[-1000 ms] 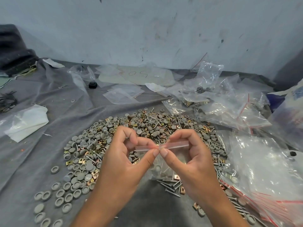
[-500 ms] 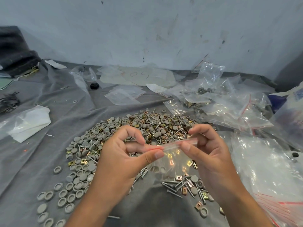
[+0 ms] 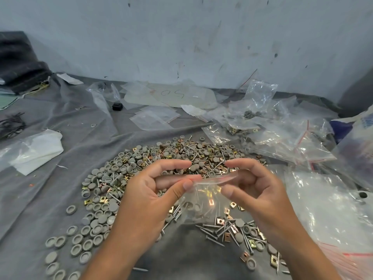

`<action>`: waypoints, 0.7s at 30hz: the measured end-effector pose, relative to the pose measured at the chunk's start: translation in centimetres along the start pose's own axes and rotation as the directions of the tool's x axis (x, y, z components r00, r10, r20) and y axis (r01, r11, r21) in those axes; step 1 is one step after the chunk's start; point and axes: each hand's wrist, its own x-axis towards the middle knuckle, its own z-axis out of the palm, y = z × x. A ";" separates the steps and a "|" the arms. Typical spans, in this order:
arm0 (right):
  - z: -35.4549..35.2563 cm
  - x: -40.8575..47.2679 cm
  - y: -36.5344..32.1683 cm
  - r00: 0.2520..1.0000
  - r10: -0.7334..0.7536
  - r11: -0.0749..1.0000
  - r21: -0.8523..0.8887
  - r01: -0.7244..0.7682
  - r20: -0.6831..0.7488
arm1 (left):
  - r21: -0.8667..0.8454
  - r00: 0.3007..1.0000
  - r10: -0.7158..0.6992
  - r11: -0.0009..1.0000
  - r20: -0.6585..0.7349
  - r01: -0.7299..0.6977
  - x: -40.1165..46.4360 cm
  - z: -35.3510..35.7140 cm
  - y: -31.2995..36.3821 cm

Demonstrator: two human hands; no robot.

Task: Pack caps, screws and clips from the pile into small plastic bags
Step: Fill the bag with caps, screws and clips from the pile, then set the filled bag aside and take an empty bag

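Head view: left hand and right hand both pinching small bag top edge above pile.

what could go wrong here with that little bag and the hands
1. The left hand pinches only a corner of the small bag, and the right hand seems to hold just the top strip, so the bag may slip.
2. If the seal is incomplete, the screws and clips inside could spill onto the pile below.
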 end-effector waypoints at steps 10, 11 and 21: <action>0.4 4.2 -1.5 0.985 0.065 0.998 0.031 -0.061 -0.162 | 0.078 0.972 0.046 0.997 -0.231 -0.029 0.3 -0.3 -0.1; -0.3 5.8 -1.7 0.970 0.084 0.994 0.090 -0.065 -0.226 | 0.073 0.966 0.048 0.997 -0.254 -0.030 0.3 -0.3 -0.1; -16.3 13.9 0.5 0.680 0.309 0.912 0.005 -0.410 -0.665 | 0.051 0.956 0.063 0.997 -0.288 -0.050 0.5 -0.4 -0.1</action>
